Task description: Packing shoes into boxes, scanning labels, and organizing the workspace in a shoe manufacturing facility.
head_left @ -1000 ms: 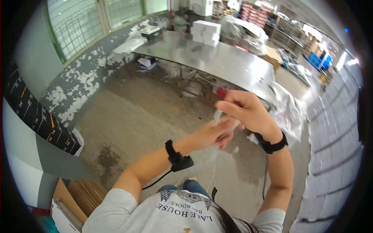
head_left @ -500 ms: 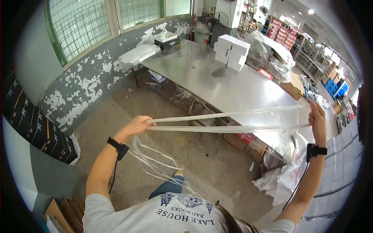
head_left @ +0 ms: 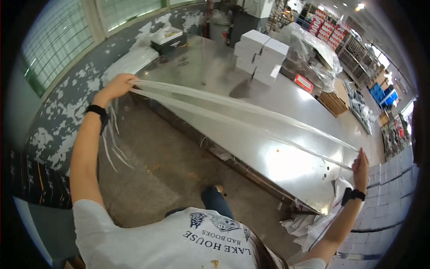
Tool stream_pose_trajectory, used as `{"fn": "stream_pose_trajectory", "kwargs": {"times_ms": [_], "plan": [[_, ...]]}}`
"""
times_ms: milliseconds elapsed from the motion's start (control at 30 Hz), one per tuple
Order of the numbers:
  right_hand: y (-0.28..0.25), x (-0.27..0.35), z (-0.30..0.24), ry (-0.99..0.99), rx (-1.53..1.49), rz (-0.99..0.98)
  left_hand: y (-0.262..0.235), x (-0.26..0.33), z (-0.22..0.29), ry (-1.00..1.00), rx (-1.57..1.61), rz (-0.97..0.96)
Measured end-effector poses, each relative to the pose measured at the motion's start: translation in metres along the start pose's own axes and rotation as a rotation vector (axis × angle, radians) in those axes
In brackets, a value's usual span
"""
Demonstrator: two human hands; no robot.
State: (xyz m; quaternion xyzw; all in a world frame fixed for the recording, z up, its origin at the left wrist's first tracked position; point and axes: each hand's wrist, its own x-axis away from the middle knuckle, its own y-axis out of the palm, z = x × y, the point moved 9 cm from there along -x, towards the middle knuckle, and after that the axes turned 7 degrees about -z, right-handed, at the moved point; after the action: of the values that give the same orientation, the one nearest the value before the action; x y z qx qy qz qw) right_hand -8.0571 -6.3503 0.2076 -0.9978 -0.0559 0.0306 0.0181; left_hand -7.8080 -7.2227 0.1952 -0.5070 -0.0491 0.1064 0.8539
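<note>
Long, whitish plastic straps (head_left: 219,98) stretch in two strands between my hands, above the metal-topped table (head_left: 201,67). My left hand (head_left: 117,87) is closed round one end, out by the table's far left corner; several loose tails (head_left: 110,148) dangle below it. At the lower right, my right hand (head_left: 361,169) grips the other end, beside a stack of white packages (head_left: 389,188). Both arms are spread wide, and each wrist wears a black band.
White boxes (head_left: 262,54) are piled on the table, near a red-and-white item (head_left: 303,83). A dark carton (head_left: 168,42) sits at the far left corner. Plastic-wrapped goods (head_left: 309,54) and a cardboard box (head_left: 336,99) lie beyond the right edge. Black boxes (head_left: 31,184) stand at left.
My left hand has moved up and to the left, drawing the straps longer and slanted. My right hand is lower. I am nearer the table, and the loose tails hang farther left.
</note>
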Motion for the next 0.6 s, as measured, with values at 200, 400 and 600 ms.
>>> {"fn": "stream_pose_trajectory", "kwargs": {"times_ms": [200,400,600], "plan": [[0.072,-0.125,0.072,0.096,-0.102,-0.098,-0.09,-0.11,-0.009,-0.068,-0.361,0.133],[0.116,-0.196,0.15,0.293,-0.119,-0.031,-0.11,-0.243,-0.018,-0.14,-0.462,0.108],[0.153,-0.227,0.229,0.488,-0.131,0.089,-0.065,-0.406,-0.056,0.058,-0.643,0.095]]}}
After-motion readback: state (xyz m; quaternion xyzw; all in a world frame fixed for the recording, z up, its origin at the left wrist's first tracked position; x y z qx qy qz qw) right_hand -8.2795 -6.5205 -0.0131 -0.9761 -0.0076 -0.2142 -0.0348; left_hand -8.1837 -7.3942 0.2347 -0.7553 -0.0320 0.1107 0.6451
